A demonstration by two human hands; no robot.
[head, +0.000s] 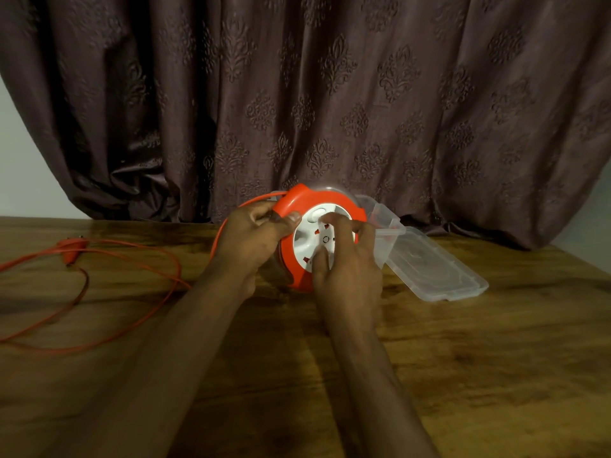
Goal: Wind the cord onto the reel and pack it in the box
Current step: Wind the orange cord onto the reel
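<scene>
The rigid round orange-and-white plastic reel [317, 239] is pinched at its rim by the left hand [254, 239], the right hand's [347, 269] curled fingertips pressed on its hub, while the limp orange cord [132, 259] likely snags.

Glossy orange-and-white plastic reel [299, 206], clear smooth plastic box [433, 266], grainy varnished wooden table [463, 358], embossed cloth curtain [297, 94].

Reel [299, 206]: round, orange rim, white socket face, held upright on edge above counter. Cord [109, 256]: orange, mostly unwound, loose loops on counter left of reel, plug [71, 247] at far left. Box [386, 226]: clear plastic, open, behind-right of reel; hinged lid [436, 269] lying flat
</scene>
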